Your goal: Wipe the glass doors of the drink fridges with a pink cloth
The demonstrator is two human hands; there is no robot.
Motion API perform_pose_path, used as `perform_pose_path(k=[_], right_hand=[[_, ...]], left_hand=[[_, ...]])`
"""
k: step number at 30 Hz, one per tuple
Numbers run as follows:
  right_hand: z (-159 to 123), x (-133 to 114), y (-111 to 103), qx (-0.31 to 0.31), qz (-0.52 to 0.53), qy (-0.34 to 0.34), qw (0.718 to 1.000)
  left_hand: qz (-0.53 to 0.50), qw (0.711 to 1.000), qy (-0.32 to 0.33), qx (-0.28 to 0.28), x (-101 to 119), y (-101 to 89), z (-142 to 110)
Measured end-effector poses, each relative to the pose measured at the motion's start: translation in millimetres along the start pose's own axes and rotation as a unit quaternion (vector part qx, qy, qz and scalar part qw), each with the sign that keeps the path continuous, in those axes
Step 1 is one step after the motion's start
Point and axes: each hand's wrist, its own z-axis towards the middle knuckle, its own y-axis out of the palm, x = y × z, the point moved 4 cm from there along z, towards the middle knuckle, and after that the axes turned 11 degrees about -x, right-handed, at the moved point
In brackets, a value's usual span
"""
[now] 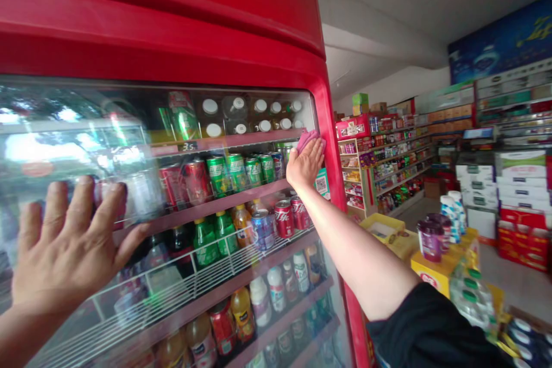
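My right hand [306, 164] holds a pink cloth [307, 139] flat against the upper right corner of the fridge's glass door [267, 191], beside the red frame [334, 184]. The fingers press over the cloth, so part of it is hidden. At the left, my left hand [71, 247] is open with its fingers spread and nothing in it; it is in front of the glass, and I cannot tell whether the palm touches it. Behind the glass stand green cans [236, 171], red cans [284, 218] and several bottles [259, 299] on shelves.
A square code sticker [321, 184] is on the door's right edge. To the right, purple tubs [430, 238] stand on a yellow box [444, 267], near green-capped bottles [472, 293]. Stocked shelves [399, 155] and stacked cartons [521, 181] lie farther back.
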Motion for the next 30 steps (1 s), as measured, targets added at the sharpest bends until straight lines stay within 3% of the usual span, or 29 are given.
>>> perform_pose_path(k=[3, 5, 7, 9, 11, 13, 14, 16, 19, 21, 23, 25, 27, 29, 30], right_hand=[[-37.5, -10.8, 6.3, -0.041, -0.036, -0.136, 0.989], [-65.2, -13.0, 10.8, -0.093, -0.07, -0.262, 0.958], [-79.2, -6.7, 12.8, -0.129, -0.089, -0.321, 0.934], [-75.8, 3.7, 12.4, -0.12, -0.084, -0.274, 0.951], [-68.8, 10.4, 13.1, -0.081, -0.057, -0.161, 0.982], [-73.8, 6.6, 16.5, -0.039, -0.021, -0.063, 0.997], [-82.2, -0.4, 19.3, -0.03, -0.008, -0.048, 0.998], [-107.3, -20.7, 25.5, -0.045, -0.004, -0.096, 0.994], [-148.0, -45.0, 31.9, -0.128, -0.041, -0.262, 0.956], [-160.3, -45.1, 30.7, -0.17, -0.064, -0.335, 0.925], [-156.4, -37.5, 27.1, -0.185, -0.074, -0.366, 0.909], [-141.8, -30.4, 23.9, -0.162, -0.065, -0.334, 0.926], [-130.3, -30.5, 23.6, -0.114, -0.041, -0.244, 0.962], [-134.8, -42.8, 28.3, -0.079, -0.021, -0.17, 0.982], [-144.0, -54.1, 32.6, -0.079, -0.02, -0.167, 0.982]], left_hand=[[0.002, 1.0, 0.007, 0.007, -2.8, 3.1, -0.8], [0.007, 1.0, 0.012, 0.016, -3.2, 4.1, -1.2], [0.009, 1.0, 0.017, 0.022, -0.3, 3.0, -1.9], [0.008, 1.0, 0.015, 0.017, 3.9, 1.0, -2.7], [0.006, 1.0, 0.005, 0.007, 4.7, 0.2, -3.4], [0.011, 1.0, 0.007, 0.0, -0.1, 2.0, -4.0], [0.016, 1.0, 0.013, -0.002, -4.5, 3.9, -4.3], [0.024, 0.999, 0.025, -0.007, -14.9, 8.5, -4.9], [0.03, 0.999, 0.034, -0.007, -23.7, 12.3, -6.0], [0.028, 0.999, 0.036, -0.001, -21.5, 11.5, -6.9], [0.026, 0.999, 0.03, 0.001, -16.4, 9.5, -7.9], [0.031, 0.999, 0.025, -0.003, -12.5, 8.3, -8.8], [0.042, 0.999, 0.028, -0.009, -12.0, 8.5, -9.6], [0.053, 0.998, 0.032, -0.018, -14.6, 9.6, -10.2], [0.056, 0.998, 0.032, -0.023, -16.6, 10.2, -10.5]])
